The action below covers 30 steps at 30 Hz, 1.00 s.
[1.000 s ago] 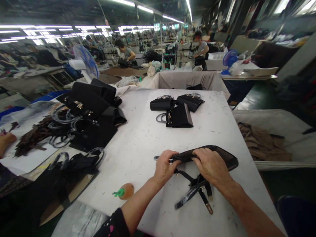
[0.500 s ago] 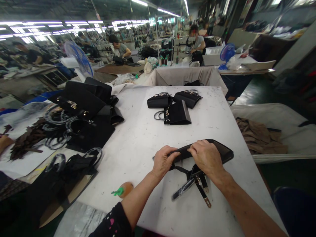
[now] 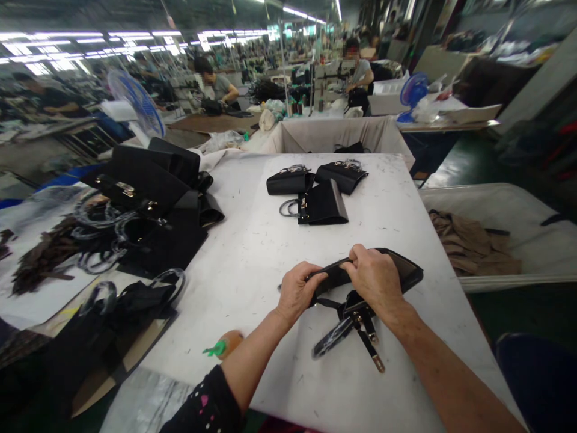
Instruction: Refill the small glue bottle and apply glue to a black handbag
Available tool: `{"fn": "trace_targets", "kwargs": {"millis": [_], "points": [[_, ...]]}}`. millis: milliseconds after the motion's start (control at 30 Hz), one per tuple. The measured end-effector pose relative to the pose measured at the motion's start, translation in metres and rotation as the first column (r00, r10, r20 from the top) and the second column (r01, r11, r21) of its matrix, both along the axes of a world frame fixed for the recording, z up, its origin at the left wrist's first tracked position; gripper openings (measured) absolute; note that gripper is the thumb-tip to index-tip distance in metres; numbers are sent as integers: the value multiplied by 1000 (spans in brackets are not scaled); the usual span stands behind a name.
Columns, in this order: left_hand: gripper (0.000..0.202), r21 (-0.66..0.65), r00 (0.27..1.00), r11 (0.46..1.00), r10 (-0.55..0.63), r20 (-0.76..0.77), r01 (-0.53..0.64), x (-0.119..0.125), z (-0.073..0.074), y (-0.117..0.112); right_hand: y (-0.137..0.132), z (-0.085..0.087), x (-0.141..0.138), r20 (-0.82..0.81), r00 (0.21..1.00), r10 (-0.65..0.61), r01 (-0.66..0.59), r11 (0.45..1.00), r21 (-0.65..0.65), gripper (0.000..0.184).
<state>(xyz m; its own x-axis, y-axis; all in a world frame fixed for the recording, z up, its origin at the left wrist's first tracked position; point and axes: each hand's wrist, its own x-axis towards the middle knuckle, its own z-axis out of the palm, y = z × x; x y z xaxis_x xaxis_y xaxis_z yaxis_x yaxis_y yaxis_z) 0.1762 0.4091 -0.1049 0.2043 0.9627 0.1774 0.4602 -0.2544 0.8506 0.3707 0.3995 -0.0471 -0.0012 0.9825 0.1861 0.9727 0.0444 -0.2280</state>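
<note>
A black handbag [image 3: 408,270] lies tilted on the white table, its edge pinched by both hands. My left hand [image 3: 299,290] is closed on the edge at the left, thumb pressed against the fingers. Closed a little further right is my right hand [image 3: 375,278], gripping the same edge. Below the hands hang a plastic-wrapped handle [image 3: 332,338] and dark straps with metal tips [image 3: 377,363]. Beside my left forearm lies an orange-brown bottle [image 3: 232,344] with a green nozzle.
Three finished-looking black handbags [image 3: 322,203] rest further back on the white table [image 3: 243,252]. Piled at the left are more black bags [image 3: 148,180] and brown strips [image 3: 49,252]. A cloth-lined bin [image 3: 487,240] stands right; a blue fan [image 3: 135,102] and seated people are beyond.
My right hand has shifted slightly up and left along the bag's edge. The left hand keeps its hold, and the view has tilted a little.
</note>
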Motion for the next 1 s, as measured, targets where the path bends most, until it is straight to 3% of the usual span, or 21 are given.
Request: {"fn": "trace_targets", "kwargs": {"millis": [167,300,467,567,700,867,1000], "points": [[10,2,999,1000,-30,-34,30,-1,4,-2,4,0,2,-22,999,46,-46,999,3,24],[13,-9,994,998,-66,-85,66,-1,15,3,6,2,3,-17,993,116,-116,993,-1,3],[11,-29,974,987,-161,-161,159,11,30,20,4,4,2,0,992,122,-122,992,28,11],[16,-24,961,980,-199,-193,199,17,33,26,-1,0,6,-8,991,130,-129,990,62,4],[16,-13,963,986,-167,-210,168,20,31,25,-8,-6,29,-32,996,84,-79,990,113,19],[18,-2,964,988,-150,-221,154,22,34,24,-7,-6,57,-60,998,23,-14,989,147,20],[19,3,963,987,-153,-223,158,23,35,24,-3,-5,61,-50,999,-19,26,988,153,15]]}}
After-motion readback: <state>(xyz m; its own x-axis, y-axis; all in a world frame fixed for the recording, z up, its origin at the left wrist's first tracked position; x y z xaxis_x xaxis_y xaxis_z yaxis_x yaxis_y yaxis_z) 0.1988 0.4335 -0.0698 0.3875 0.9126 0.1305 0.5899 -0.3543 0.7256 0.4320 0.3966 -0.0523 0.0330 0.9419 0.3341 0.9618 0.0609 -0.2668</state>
